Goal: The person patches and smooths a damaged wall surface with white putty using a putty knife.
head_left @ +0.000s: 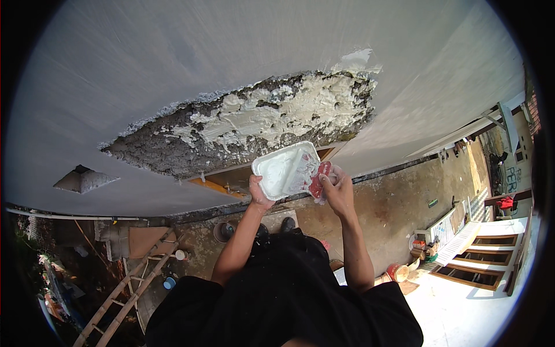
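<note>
My left hand (260, 192) grips the left edge of a shallow white tray (281, 151), its thumb over the rim. Wet white filler (279, 172) lies in the tray. In my right hand (340, 189), closed around it, is a red-handled putty knife (317, 181), its filler-smeared blade against the tray's right side. Both hands are just below a rough, broken patch (173, 144) in the grey wall (191, 52). Thick cream filler (300, 107) covers much of the patch's middle and right; its left part shows bare, crumbly grey. White residue coats my right fingers.
A smaller hole (87, 180) opens in the wall at left. Below it leans a wooden ladder (130, 286), near a blue container (169, 283). A bucket (221, 232) stands by my feet. Right of me are an orange-red bucket (398, 272) and window frames (474, 260).
</note>
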Available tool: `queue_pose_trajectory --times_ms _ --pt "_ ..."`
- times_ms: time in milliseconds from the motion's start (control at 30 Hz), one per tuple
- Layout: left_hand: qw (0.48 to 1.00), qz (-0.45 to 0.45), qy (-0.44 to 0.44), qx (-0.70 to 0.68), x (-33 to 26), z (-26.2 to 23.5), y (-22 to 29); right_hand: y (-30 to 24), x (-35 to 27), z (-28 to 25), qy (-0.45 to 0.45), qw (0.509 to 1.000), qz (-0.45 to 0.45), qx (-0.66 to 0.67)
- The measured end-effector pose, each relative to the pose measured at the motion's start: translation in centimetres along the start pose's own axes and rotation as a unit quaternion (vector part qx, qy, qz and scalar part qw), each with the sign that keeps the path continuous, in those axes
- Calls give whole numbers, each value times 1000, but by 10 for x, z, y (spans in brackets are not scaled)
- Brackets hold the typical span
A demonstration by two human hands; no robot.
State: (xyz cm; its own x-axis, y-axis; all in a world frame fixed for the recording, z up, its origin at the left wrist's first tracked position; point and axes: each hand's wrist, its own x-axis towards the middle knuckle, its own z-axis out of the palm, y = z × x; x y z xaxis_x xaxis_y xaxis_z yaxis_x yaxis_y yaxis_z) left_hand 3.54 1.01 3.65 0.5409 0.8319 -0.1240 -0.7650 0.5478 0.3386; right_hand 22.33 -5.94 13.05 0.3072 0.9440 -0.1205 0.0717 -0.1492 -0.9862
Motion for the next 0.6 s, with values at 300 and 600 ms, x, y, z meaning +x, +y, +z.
queue_pose_trajectory --times_ms 300,600 --pt "999 3 20 42 0 -1 -3 6 5 1 46 998 46 25" --pt "999 -20 -13 33 0 5 -3 -1 14 6 -21 990 91 105"
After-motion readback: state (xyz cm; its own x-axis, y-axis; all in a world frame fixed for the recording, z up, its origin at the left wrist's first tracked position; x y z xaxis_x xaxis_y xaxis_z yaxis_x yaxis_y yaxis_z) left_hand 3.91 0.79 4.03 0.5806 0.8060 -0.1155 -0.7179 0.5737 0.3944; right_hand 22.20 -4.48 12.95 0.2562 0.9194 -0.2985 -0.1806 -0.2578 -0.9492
